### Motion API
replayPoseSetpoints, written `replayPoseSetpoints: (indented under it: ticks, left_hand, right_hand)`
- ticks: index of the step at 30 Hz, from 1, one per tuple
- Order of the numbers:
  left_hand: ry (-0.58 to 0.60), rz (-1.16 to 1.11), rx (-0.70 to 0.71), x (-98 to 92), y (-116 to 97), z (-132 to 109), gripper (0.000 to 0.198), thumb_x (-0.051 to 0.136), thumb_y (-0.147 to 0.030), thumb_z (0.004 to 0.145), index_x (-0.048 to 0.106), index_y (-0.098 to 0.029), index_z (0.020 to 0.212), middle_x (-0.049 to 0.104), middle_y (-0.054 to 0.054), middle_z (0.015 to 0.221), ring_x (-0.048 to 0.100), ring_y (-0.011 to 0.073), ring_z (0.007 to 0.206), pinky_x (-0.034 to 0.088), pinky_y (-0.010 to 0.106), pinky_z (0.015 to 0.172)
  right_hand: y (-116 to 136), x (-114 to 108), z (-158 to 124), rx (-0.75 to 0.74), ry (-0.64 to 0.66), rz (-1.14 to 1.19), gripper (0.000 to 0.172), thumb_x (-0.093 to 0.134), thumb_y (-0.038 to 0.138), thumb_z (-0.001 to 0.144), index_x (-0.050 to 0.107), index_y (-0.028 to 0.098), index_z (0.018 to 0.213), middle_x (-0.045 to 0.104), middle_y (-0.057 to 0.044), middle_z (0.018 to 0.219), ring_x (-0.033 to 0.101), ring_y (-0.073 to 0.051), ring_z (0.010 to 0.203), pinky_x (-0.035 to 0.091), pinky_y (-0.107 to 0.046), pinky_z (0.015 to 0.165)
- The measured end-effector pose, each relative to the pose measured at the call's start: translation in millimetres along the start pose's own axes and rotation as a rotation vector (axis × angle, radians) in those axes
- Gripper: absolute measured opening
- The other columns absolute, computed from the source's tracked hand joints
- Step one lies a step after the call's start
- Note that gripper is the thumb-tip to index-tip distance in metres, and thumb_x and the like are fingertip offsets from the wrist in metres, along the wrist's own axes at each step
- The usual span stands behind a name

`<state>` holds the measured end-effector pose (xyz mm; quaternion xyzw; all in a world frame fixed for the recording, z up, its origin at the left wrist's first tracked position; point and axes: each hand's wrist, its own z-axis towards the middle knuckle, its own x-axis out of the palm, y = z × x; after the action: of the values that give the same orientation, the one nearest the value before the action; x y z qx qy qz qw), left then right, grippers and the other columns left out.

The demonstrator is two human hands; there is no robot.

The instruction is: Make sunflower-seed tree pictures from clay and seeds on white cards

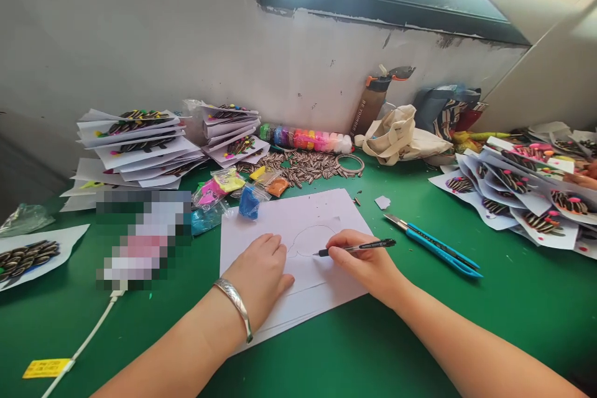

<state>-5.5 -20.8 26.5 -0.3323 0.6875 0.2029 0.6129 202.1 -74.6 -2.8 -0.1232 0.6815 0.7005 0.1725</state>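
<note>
White paper sheets (289,311) lie stacked on the green table, and a smaller piece of paper rests on top with a thin rounded outline (310,237) drawn on it. My left hand (259,270) lies flat on the paper, left of the outline, its fingers stretched out and a silver bangle on the wrist. In my right hand (364,258) is a black pen (368,246), pinched near its tip. The tip points left and meets the paper by the lower edge of the outline. Small bags of coloured clay, including a blue one (249,202), sit at the paper's upper left.
A blue utility knife (433,245) lies right of the paper. Sunflower seeds (303,166) and a tape roll (349,165) are behind it. Seed-decorated sheets are piled at left (135,143) and right (522,180). A bottle (370,102) and cloth bag (403,137) stand at the wall.
</note>
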Motion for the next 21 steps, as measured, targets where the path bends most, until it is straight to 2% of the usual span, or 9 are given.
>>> replayPoseSetpoints:
  ticks: [6, 10, 14, 21]
  left_hand:
    - [-0.046, -0.003, 0.009, -0.6, 0.2, 0.9, 0.024, 0.063, -0.024, 0.081, 0.064, -0.012, 0.101, 0.062, 0.016, 0.117, 0.054, 0.0296, 0.115, 0.044, 0.042, 0.099]
    - [-0.035, -0.011, 0.010, 0.1, 0.8, 1.0, 0.025, 0.062, -0.023, 0.081, 0.064, -0.010, 0.102, 0.062, 0.018, 0.117, 0.053, 0.0303, 0.116, 0.043, 0.042, 0.100]
    - [-0.092, -0.012, 0.043, 3.7, 2.2, 1.0, 0.022, 0.062, -0.022, 0.080, 0.064, -0.013, 0.100, 0.063, 0.016, 0.115, 0.055, 0.0304, 0.113, 0.045, 0.043, 0.096]
    - [-0.028, -0.015, 0.020, 4.0, 2.3, 2.3, 0.028, 0.061, -0.022, 0.082, 0.062, -0.007, 0.106, 0.060, 0.019, 0.121, 0.052, 0.0316, 0.118, 0.042, 0.044, 0.101]
  right_hand:
    - [2.7, 0.3, -0.4, -0.010, -0.004, -0.017, 0.009, 0.057, 0.024, 0.080, 0.066, 0.020, 0.077, 0.066, -0.001, 0.078, 0.058, -0.017, 0.075, 0.046, -0.028, 0.068]
    - [3.0, -0.7, -0.3, -0.003, 0.006, -0.023, 0.010, 0.057, 0.023, 0.079, 0.066, 0.021, 0.077, 0.066, -0.001, 0.077, 0.058, -0.017, 0.074, 0.046, -0.028, 0.068]
    - [3.1, -1.1, 0.9, 0.001, 0.019, -0.024, 0.010, 0.057, 0.023, 0.078, 0.066, 0.020, 0.076, 0.066, -0.001, 0.077, 0.059, -0.017, 0.074, 0.046, -0.029, 0.068]
    - [1.5, -1.6, 2.3, 0.006, 0.049, -0.033, 0.011, 0.055, 0.020, 0.078, 0.066, 0.020, 0.076, 0.066, -0.001, 0.076, 0.058, -0.016, 0.073, 0.044, -0.028, 0.066]
